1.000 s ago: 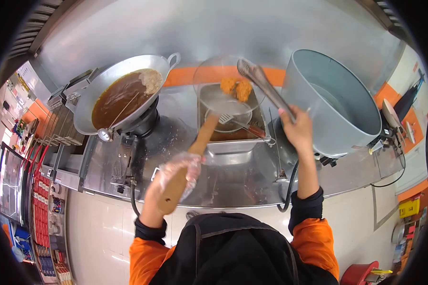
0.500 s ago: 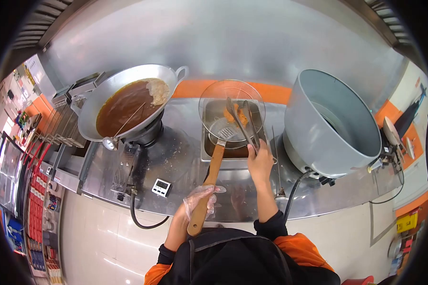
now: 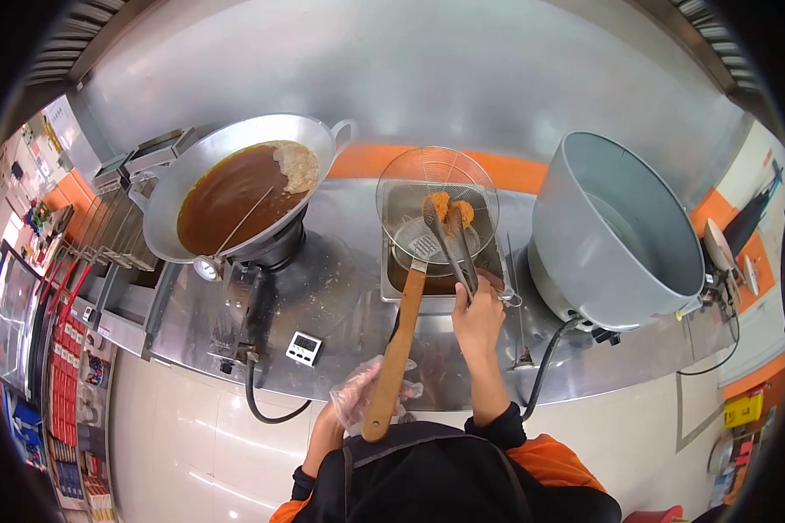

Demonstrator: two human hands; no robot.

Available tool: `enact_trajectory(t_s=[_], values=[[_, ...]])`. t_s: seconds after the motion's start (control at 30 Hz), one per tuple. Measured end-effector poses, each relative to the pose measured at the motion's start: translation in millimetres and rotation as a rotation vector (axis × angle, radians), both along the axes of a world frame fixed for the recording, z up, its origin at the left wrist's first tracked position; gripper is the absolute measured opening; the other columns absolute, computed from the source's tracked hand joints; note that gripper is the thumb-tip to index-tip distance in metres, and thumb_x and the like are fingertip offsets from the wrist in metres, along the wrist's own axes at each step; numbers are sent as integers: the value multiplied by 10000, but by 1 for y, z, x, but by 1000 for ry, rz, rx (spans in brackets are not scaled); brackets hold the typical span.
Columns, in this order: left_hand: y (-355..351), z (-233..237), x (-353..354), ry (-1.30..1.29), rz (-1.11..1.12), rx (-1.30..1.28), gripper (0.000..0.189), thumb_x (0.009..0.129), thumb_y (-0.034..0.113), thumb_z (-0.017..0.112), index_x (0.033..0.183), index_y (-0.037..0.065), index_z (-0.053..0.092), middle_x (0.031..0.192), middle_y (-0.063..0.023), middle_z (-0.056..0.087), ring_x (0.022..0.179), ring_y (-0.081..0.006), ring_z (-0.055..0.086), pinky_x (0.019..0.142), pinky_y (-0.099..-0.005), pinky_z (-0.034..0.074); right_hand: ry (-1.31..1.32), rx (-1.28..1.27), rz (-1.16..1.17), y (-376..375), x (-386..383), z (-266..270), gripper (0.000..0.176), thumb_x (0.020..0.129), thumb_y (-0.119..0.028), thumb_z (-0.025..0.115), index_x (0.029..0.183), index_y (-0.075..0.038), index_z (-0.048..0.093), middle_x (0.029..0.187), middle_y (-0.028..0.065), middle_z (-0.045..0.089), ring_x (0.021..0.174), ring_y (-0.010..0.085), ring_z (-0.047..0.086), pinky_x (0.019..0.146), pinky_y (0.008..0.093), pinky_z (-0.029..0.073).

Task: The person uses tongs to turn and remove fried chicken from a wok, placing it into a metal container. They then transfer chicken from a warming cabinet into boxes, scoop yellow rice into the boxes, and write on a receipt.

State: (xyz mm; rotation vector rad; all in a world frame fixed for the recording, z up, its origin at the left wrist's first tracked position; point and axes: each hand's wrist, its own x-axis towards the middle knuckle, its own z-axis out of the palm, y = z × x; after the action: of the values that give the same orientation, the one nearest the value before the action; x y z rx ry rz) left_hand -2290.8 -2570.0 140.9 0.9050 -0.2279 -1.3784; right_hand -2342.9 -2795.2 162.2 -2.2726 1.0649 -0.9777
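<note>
My left hand (image 3: 358,399), in a clear plastic glove, is closed loosely under the wooden handle (image 3: 399,349) of a wire strainer, near its lower end. The strainer's round mesh (image 3: 414,170) lies over a rectangular metal pan (image 3: 394,290) with dark liquid at its bottom. In my bare right hand (image 3: 480,324) are metal tongs (image 3: 462,260), pointing away from me into the mesh. Orange-brown fried food (image 3: 441,206) sits at the tong tips, showing on both sides of them.
On the left, a large wok (image 3: 227,144) of brown oil stands on a burner, with foam at one side and a dial thermometer (image 3: 208,267) in it. A white timer (image 3: 303,348) lies on the steel counter (image 3: 340,305). To the right stands a deep grey pot (image 3: 576,235) with a black hose (image 3: 545,362).
The strainer handle has swung slightly right. My left hand has slid down toward my body. The tongs have shifted, and more of the fried food shows around their tips.
</note>
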Motion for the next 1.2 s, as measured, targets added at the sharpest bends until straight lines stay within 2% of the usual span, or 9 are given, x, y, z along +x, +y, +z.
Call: enact_trajectory(t_s=[0.07, 0.1, 0.23, 0.37, 0.57, 0.93, 1.03, 1.2], values=[[-1, 3, 2, -83, -78, 57, 630, 919, 510, 507, 1308, 17, 451, 950, -168, 636, 838, -232, 625, 709, -365, 527, 16, 23, -26, 5, 5, 0, 305, 864, -219, 613, 1038, 30, 588, 908, 263, 641, 827, 450, 620, 724, 510, 483], [-3, 4, 1, -74, -67, 103, 633, 899, 488, 561, 1305, 16, 447, 917, -161, 631, 830, -235, 632, 709, -372, 530, 48, 16, -21, 6, 8, -1, 303, 870, -219, 606, 1020, 42, 576, 904, 262, 635, 817, 446, 623, 712, 509, 488], [-5, 17, 5, -163, -121, 121, 636, 862, 476, 631, 1275, 20, 468, 822, -120, 617, 768, -217, 633, 678, -336, 524, 108, -24, -11, 0, 29, -10, 288, 881, -213, 590, 950, 65, 552, 875, 258, 624, 790, 438, 629, 682, 502, 501], [-2, 17, 7, -200, -137, 75, 614, 869, 482, 621, 1250, 18, 491, 784, -110, 610, 716, -192, 617, 664, -323, 512, 77, -32, -35, -7, 54, -19, 265, 874, -196, 595, 883, 66, 557, 829, 258, 624, 773, 444, 624, 675, 499, 502], [-1, 20, 10, -224, -136, 87, 618, 872, 490, 609, 1242, 8, 495, 761, -111, 609, 713, -190, 615, 671, -315, 503, -16, -12, -23, -10, 61, -31, 272, 863, -185, 613, 912, 80, 579, 831, 268, 623, 776, 460, 615, 680, 496, 499], [-4, 9, 13, -172, -152, 89, 550, 914, 469, 545, 1247, 34, 502, 803, -136, 636, 766, -219, 637, 643, -339, 527, 11, -2, 0, 4, 31, -20, 354, 859, -210, 629, 1051, 81, 562, 882, 273, 625, 798, 458, 621, 693, 516, 494], [-4, 7, 11, -156, -144, 85, 617, 888, 498, 574, 1249, 5, 492, 780, -132, 621, 785, -233, 632, 670, -344, 527, 35, 13, 21, 5, 14, -21, 381, 860, -219, 632, 1085, 77, 551, 883, 267, 622, 803, 456, 621, 693, 516, 493], [-2, 7, 7, -130, -104, 60, 584, 900, 478, 564, 1245, 12, 493, 805, -146, 630, 758, -233, 630, 651, -341, 531, 36, 45, 47, -2, 13, -33, 419, 862, -214, 635, 1142, 75, 519, 879, 273, 606, 806, 457, 613, 685, 510, 492]])
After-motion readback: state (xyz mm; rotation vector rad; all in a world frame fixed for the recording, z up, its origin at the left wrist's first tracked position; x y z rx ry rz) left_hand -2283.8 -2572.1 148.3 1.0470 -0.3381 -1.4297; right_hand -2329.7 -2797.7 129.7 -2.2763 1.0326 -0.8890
